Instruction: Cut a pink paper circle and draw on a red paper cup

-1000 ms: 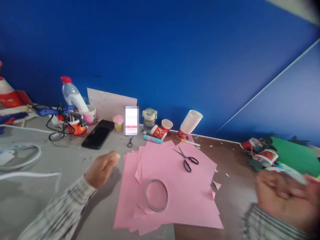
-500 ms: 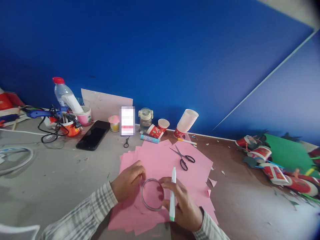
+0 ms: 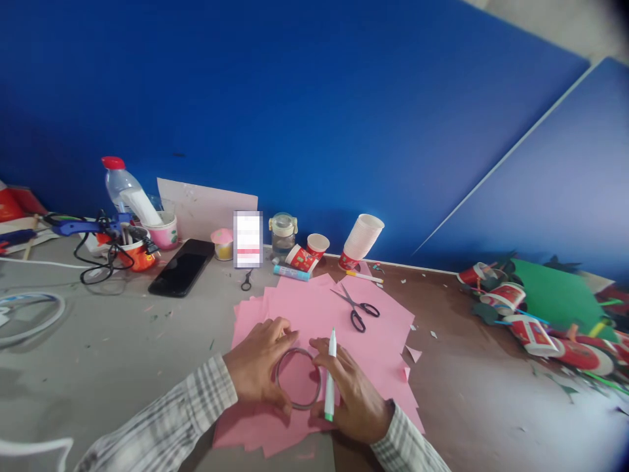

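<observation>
A thin grey ring [image 3: 278, 379], bangle-like, lies flat on a stack of pink paper sheets [image 3: 314, 301]. Around its left side curve the thumb and fingers of my left hand [image 3: 258, 364], gripping it against the paper. My right hand [image 3: 356, 396] is at the ring's right side, with a white marker [image 3: 330, 383] with green ends held between its fingers, tip pointing up and away. The right thumb is close to the ring's lower right edge. Black-handled scissors [image 3: 358, 308] lie spread on the sheets beyond my hands.
A glue stick [image 3: 291, 273], red paper cups [image 3: 301, 257], stacked cups [image 3: 361, 239] and a lidded jar [image 3: 283, 236] stand along the blue wall. Left are a phone [image 3: 183, 267], a bottle [image 3: 125, 183] and cables. Cup crafts [image 3: 533, 334] lie far right; paper scraps are scattered about.
My left hand has spread from a closed pinch at the ring's upper left into a curve around its left side. The right hand and marker have shifted slightly left.
</observation>
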Demonstrator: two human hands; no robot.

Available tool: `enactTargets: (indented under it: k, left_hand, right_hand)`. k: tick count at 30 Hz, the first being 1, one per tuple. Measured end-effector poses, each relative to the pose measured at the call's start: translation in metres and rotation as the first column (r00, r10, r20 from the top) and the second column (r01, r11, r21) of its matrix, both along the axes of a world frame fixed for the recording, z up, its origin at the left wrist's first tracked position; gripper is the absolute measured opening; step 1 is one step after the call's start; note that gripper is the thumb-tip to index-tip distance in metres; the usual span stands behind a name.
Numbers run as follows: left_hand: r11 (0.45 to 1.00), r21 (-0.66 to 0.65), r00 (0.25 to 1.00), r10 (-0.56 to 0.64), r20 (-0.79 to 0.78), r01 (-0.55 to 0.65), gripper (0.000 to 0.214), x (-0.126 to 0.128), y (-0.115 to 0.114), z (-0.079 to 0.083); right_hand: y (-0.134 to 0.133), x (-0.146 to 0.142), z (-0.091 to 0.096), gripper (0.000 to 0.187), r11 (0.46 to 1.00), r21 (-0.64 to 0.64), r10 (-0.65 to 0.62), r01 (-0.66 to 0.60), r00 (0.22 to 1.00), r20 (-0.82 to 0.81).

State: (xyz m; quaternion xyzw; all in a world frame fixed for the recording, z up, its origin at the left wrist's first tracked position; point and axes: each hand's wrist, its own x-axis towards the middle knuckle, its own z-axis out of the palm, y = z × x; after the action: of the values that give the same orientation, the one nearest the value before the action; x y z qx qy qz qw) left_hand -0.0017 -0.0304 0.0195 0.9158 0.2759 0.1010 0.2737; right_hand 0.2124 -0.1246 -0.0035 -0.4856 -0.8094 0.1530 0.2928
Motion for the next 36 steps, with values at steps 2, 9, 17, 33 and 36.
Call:
enactTargets:
  k: [2, 9, 17, 33, 36]
  left_hand:
    - [1.0, 0.001, 1.0, -0.014, -0.024, 0.014, 0.089, 0.003, 0.001, 0.001]
    - [0.996, -0.061, 0.996, -0.063, -0.062, 0.06, 0.081, 0.001, 0.008, -0.004]
    - [0.998, -0.067, 0.991, -0.012, -0.13, 0.003, 0.084, -0.015, 0.016, -0.014]
    - [0.995, -0.096, 0.988, 0.003, -0.153, -0.018, 0.062, -0.014, 0.025, -0.023]
    - [0.992, -0.126, 0.983, 0.007, -0.182, -0.03, 0.063, -0.014, 0.024, -0.021]
  right_hand:
    - [0.001, 0.0, -0.002, 0.049, 1.0, -0.002, 0.005, -0.005, 1.0, 0.0]
    - [0.003, -0.001, -0.003, 0.05, 1.0, -0.025, 0.014, -0.014, 1.0, 0.002]
    - [0.002, -0.006, -0.007, 0.053, 0.999, -0.023, 0.042, -0.042, 0.999, -0.031]
    - [0.007, -0.019, -0.016, 0.059, 0.999, -0.045, 0.024, -0.024, 1.0, 0.001]
    - [0.007, -0.019, -0.015, 0.06, 0.998, -0.052, 0.039, -0.038, 0.999, 0.023]
